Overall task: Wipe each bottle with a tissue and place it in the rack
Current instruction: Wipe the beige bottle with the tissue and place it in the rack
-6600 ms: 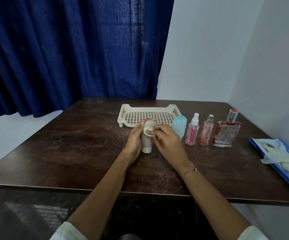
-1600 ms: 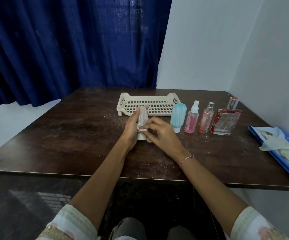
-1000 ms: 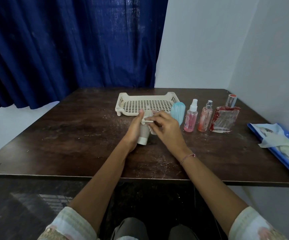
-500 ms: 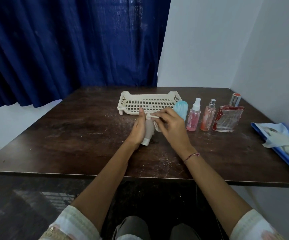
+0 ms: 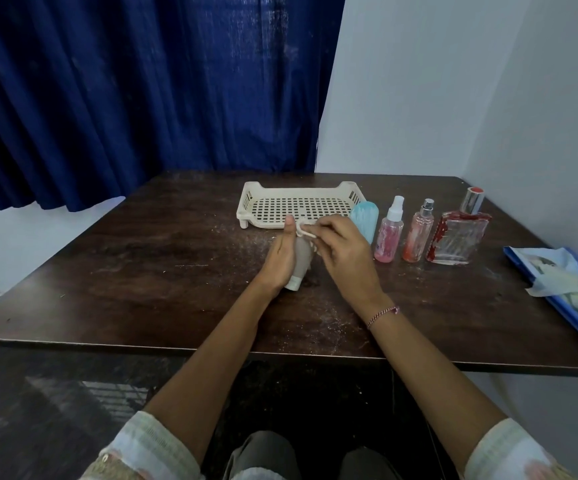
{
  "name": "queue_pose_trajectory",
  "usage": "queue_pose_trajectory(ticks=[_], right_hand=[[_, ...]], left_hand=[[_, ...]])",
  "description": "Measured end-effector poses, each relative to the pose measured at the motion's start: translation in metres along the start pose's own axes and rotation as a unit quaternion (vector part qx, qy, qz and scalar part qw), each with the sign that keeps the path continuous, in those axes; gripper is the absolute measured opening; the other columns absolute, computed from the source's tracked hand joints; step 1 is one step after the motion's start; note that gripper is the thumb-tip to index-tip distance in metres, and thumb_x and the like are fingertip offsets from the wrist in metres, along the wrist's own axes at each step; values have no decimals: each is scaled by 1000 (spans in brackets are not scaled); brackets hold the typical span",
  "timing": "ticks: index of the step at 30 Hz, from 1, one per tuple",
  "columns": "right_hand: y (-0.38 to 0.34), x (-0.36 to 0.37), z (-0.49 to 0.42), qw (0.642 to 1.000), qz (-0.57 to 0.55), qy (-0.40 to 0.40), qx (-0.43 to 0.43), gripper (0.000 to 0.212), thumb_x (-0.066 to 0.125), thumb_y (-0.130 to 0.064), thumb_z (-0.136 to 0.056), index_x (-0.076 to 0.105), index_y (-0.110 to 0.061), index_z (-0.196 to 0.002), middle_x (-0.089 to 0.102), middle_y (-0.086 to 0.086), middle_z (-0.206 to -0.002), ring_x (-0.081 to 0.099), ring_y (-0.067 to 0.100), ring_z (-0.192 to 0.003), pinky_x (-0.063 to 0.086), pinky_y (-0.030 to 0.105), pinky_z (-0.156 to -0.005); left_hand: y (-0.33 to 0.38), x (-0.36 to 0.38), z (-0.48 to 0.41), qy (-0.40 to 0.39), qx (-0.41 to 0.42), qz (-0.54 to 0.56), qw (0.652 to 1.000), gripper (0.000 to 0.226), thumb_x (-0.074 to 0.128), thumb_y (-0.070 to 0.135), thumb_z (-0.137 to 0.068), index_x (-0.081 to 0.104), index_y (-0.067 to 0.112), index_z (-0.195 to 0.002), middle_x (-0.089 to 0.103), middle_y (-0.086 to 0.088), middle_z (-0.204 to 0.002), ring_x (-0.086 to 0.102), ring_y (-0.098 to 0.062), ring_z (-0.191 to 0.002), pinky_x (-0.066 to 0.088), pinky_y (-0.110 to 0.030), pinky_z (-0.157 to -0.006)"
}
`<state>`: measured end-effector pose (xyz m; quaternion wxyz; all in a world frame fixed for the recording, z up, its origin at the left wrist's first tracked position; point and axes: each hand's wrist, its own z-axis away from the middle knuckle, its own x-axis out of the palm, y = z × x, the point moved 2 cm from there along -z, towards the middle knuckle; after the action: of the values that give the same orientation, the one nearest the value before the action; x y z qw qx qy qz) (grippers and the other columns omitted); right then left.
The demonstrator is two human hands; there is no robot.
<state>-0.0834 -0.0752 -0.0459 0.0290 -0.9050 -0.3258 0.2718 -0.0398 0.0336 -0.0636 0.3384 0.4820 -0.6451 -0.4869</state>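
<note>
The left hand [image 5: 280, 259] is wrapped around a small grey plastic bottle [image 5: 300, 263] with a white cap at the bottom. It holds the bottle upside down, low over the dark wooden desk [image 5: 163, 271], just in front of the cream plastic rack [image 5: 299, 206] with a holey floor. I cannot tell if the cap touches the desk. The right hand [image 5: 344, 252] pinches a small white tissue [image 5: 305, 233] against the top end of the bottle. Both grips are closed tight, one on the bottle and one on the tissue.

What could go wrong? The bottle is smooth, so I think it could slip out if the rubbing gets too hard. The right hand is close to the light blue bottle [image 5: 365, 220] and could bump it, and it might knock its neighbours. The tissue is thin and could tear.

Now count. There is one rack, and nothing is in it yet. There are five bottles: the grey one, the light blue one, a pink spray bottle [image 5: 389, 233], a thin orange-red spray bottle [image 5: 418, 233], and a flat red glass bottle [image 5: 457, 237]. Four stand in a row, not yet put away. One blue tissue pack [image 5: 554, 292] lies at the right edge of the desk.
</note>
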Motion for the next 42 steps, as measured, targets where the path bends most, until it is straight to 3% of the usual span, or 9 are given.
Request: queue_pose_trajectory(ticks=[4,9,14,16,27,31,35,39,42], right_hand=[[10,-8,-4,995,-19,64,80,22,58,-8,-88,67,-1,-106,55,10,-102,47,3,-96,44,12,-90],[12,-7,-3,994,-6,78,79,22,56,-13,-89,67,-3,-105,57,9,-98,51,13,-95,45,19,-85],[-1,4,1,999,26,-6,-24,23,53,-15,-90,67,-2,-103,58,11,-98,54,19,-91,49,27,-79],[-2,6,2,999,9,-17,-35,22,58,-15,-90,67,-5,-107,57,10,-101,52,17,-95,46,24,-82],[6,7,1,984,-167,0,67,22,71,-7,-79,65,-6,-101,57,-3,-99,57,5,-92,51,20,-82],[15,7,0,977,-156,39,141,27,69,-11,-82,64,-7,-109,63,2,-101,61,6,-89,55,24,-79],[11,4,-1,989,-121,30,84,25,63,-9,-86,66,-5,-110,59,5,-104,55,11,-99,50,26,-88],[4,3,0,998,-63,-5,-10,26,54,-17,-89,67,-8,-109,57,10,-107,50,15,-103,43,20,-92],[6,3,1,998,-54,-5,-11,26,53,-14,-89,67,-8,-110,57,11,-108,51,15,-104,44,21,-93]], left_hand=[[-1,2,0,-10,-12,-31,999,54,13,43,-101,55,16,-119,64,-7,-98,62,-12,-76,54,-28,-67],[-4,0,-3,-11,-23,-25,999,58,15,45,-100,57,7,-111,64,-10,-83,61,-7,-61,50,-22,-55],[-6,-5,-4,23,-7,13,1000,53,20,45,-100,54,14,-127,61,-3,-125,58,-10,-115,43,-32,-104],[-7,-7,-5,31,-10,20,999,55,20,45,-100,51,12,-132,58,-3,-130,54,-12,-121,38,-36,-110],[-3,-9,-3,35,-12,49,998,51,18,40,-102,59,13,-117,65,3,-113,62,-6,-105,48,-16,-85],[-7,-8,-6,34,-29,32,999,60,22,54,-96,58,12,-118,67,-7,-108,63,-15,-91,53,-31,-81],[-7,-5,-5,16,-16,19,1000,69,25,61,-86,57,10,-119,66,-12,-105,64,-12,-83,54,-29,-75],[-6,-5,-1,19,9,35,999,50,21,60,-88,57,32,-111,61,-3,-123,58,-9,-113,44,-28,-100],[-3,-5,0,14,4,31,999,44,16,45,-97,57,31,-100,65,-2,-100,64,-5,-83,53,-24,-76]])
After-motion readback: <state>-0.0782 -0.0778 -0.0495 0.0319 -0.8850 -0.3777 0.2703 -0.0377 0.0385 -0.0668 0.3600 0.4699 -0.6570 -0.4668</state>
